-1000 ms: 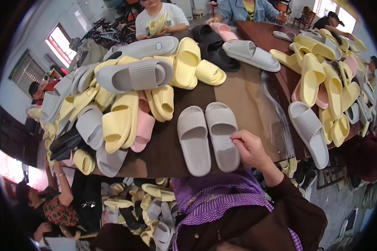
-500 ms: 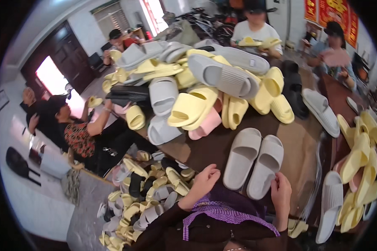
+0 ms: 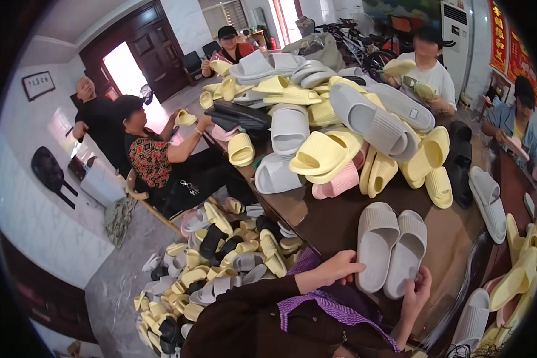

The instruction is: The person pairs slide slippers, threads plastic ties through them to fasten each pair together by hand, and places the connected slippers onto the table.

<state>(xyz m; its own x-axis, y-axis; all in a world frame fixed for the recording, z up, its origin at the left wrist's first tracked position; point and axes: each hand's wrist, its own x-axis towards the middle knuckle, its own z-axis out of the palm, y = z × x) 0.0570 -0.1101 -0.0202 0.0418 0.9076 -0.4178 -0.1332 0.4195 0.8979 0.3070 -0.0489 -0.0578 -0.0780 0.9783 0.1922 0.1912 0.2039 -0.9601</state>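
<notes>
Slipper pair lies side by side on desk w/ slipper heap behind; floor pile to left.

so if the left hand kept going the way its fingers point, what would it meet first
Probably the heel of the left grey slipper: the left hand points right toward it, fingertips at its edge. Whether they touch is unclear.

The person wears a dark brown long-sleeved top whose left sleeve reaches to the wrist; over the front lies a purple patterned cloth with fine pale lines; both the left hand and the right hand are bare.
</notes>
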